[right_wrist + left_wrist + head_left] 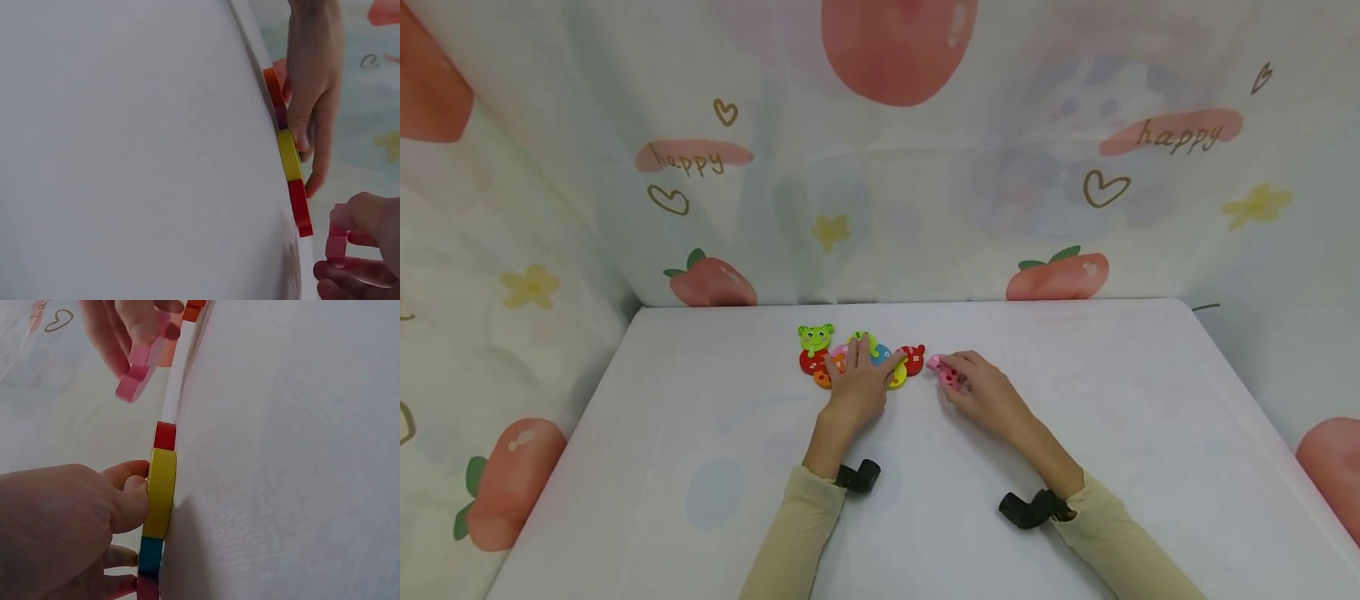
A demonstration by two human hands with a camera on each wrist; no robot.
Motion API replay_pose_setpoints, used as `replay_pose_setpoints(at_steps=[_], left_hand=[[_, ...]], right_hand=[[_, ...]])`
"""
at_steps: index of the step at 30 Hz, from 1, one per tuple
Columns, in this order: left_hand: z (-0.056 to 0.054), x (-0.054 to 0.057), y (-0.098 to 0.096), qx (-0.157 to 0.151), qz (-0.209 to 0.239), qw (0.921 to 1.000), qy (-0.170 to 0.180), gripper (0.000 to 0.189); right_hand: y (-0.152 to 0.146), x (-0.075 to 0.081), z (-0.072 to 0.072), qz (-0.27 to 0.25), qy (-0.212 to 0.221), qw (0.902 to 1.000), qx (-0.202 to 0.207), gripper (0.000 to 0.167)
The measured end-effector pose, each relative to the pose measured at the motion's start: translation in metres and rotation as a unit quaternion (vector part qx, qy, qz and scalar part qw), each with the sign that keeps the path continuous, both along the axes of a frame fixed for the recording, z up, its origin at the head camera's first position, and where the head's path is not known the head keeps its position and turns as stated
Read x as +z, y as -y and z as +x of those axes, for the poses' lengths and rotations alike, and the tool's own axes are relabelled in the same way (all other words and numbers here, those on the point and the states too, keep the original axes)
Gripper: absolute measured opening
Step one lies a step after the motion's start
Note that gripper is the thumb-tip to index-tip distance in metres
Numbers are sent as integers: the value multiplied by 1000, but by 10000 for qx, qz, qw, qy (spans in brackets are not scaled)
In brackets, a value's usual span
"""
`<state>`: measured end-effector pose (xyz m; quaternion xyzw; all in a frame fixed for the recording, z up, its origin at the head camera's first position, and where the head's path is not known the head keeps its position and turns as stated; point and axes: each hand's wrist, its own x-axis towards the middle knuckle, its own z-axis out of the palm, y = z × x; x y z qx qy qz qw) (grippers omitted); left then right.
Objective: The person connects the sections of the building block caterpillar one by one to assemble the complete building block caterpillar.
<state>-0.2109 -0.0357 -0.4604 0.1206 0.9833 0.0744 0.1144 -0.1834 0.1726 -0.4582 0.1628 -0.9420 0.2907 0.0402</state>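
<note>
A row of joined, brightly coloured puzzle pieces lies on the white table, with a green animal-head piece (pixel 816 337) at its left end. A red piece (pixel 914 360) marks the row's right end, beside a yellow piece (pixel 161 494). My left hand (pixel 859 390) rests on the row with its fingers spread and fairly straight, covering several pieces. Just right of the row, my right hand (pixel 988 398) pinches a pink puzzle piece (pixel 949 375) with darker spots. In the right wrist view, a gap shows between this pink piece (pixel 336 245) and the red piece (pixel 300 209).
The white table (pixel 662 433) reaches back to a patterned cloth (pixel 880 200) hanging behind it and along the sides. Black wrist devices sit on the left wrist (pixel 859 477) and the right wrist (pixel 1036 508).
</note>
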Motion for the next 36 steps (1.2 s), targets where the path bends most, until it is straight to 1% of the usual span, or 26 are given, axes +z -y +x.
replay_pose_setpoints(at_steps=[2, 5, 7, 9, 12, 15, 21, 29, 36], left_hand=[[0, 0, 1, -6, -35, 10000, -21, 57], [-1, 0, 2, -22, -104, 9999, -86, 57], [-1, 0, 2, -27, -116, 9999, -112, 57], [-2, 0, 2, -27, -101, 9999, -110, 57], [-2, 0, 1, -34, -95, 9999, -77, 58], [-1, 0, 1, -50, -121, 9999, -76, 58], [-2, 1, 0, -20, -168, 9998, -87, 57], [-2, -2, 0, -27, -229, 9997, 3, 58], [0, -2, 0, 20, -165, 9999, -26, 59]], right_hand=[[2, 0, -11, -153, -11, 9999, 11, 47], [5, -1, -28, -185, 48, 9998, 20, 46], [7, -1, -38, -188, 160, 9997, 44, 46], [10, -2, -45, -200, 324, 9992, 78, 46], [12, -1, -51, -205, 539, 9982, 130, 46], [14, -1, -54, -142, 635, 9977, 180, 47], [15, 0, -55, 141, 579, 9979, 253, 48], [15, -1, -54, 397, 607, 9973, 148, 48], [17, 0, -52, 880, 663, 9934, 312, 49]])
